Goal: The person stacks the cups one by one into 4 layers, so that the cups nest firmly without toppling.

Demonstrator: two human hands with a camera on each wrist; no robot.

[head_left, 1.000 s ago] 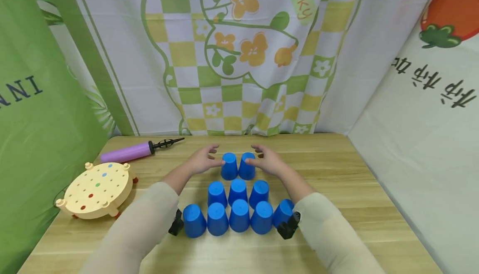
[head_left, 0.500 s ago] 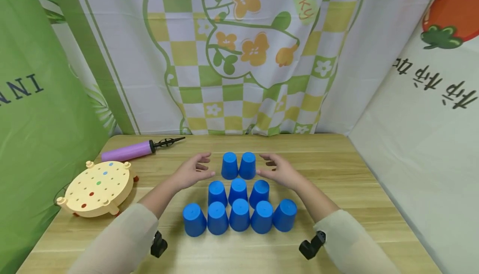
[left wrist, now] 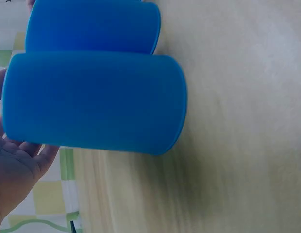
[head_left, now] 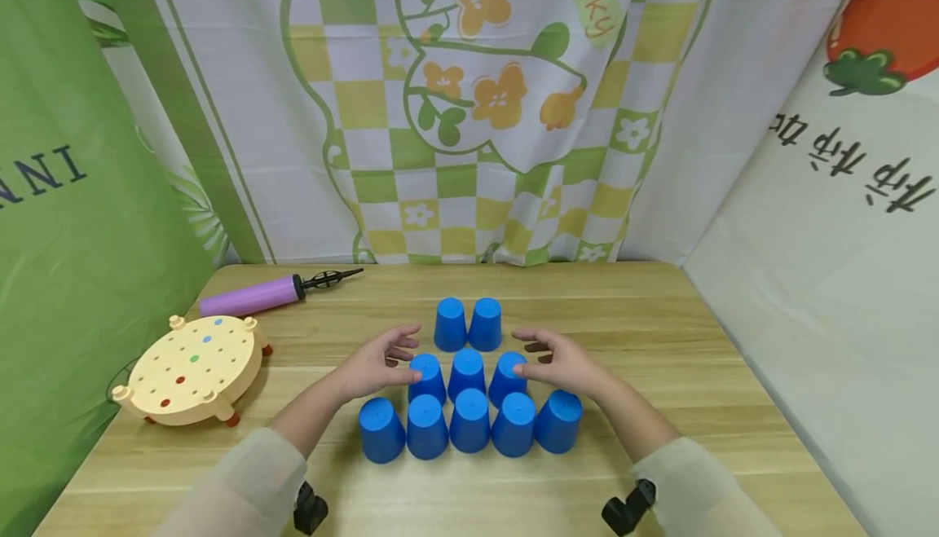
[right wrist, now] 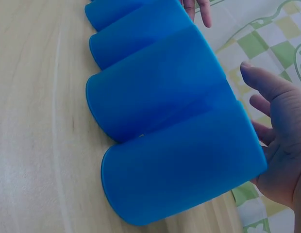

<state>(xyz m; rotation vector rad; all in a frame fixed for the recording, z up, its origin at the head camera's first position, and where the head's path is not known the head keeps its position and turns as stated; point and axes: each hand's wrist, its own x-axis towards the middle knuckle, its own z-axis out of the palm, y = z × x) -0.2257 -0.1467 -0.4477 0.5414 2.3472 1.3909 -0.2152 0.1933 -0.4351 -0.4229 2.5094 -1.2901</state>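
Observation:
Blue plastic cups stand upside down in three rows on the table. Two cups (head_left: 468, 327) make the back row, and three form the middle row around a centre cup (head_left: 466, 372). Several more line up in front, with one cup (head_left: 469, 423) at their middle. My left hand (head_left: 372, 367) is held beside the left middle-row cup (head_left: 427, 389), its thumb overlapping that cup in the head view. On the other side, my right hand (head_left: 563, 364) has its thumb over the top of the right middle-row cup (head_left: 506, 386). Both hands have relaxed, spread fingers and hold nothing.
A purple hand pump (head_left: 253, 298) with a black nozzle lies at the back left. In front of it is a round cream pegged board (head_left: 192, 370) with coloured dots and short legs. Patterned curtains (head_left: 484, 219) enclose the wooden table (head_left: 645, 317) on three sides.
Both hands first spread apart from the back pair of cups, then came nearer to the body, down alongside the middle row. The cups stay where they were.

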